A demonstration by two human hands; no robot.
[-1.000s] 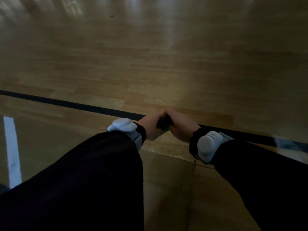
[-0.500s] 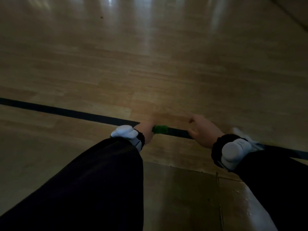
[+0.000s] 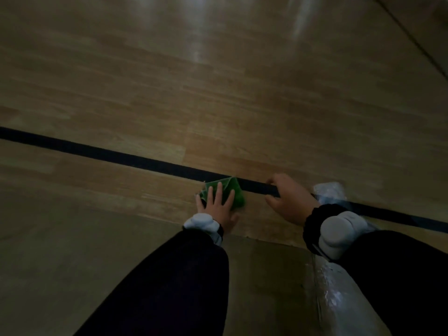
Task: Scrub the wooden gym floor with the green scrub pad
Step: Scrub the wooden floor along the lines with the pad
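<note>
The green scrub pad [image 3: 234, 190] lies flat on the wooden gym floor [image 3: 218, 93], its far edge touching a black court line [image 3: 121, 156]. My left hand [image 3: 217, 204] rests on top of the pad with fingers spread, pressing it down. My right hand [image 3: 288, 202] hovers just to the right, over the black line, with fingers loosely curled and nothing in it. Both arms wear dark sleeves with white devices at the wrists.
A pale, shiny strip [image 3: 339, 287] runs along the floor at the lower right under my right arm. A thin dark seam [image 3: 412, 37] crosses the floor at the upper right. Glossy boards stretch away ahead.
Both hands were together around the pad a second ago. They have parted: the left one has laid the pad flat on the floor, the right one has moved away to the right.
</note>
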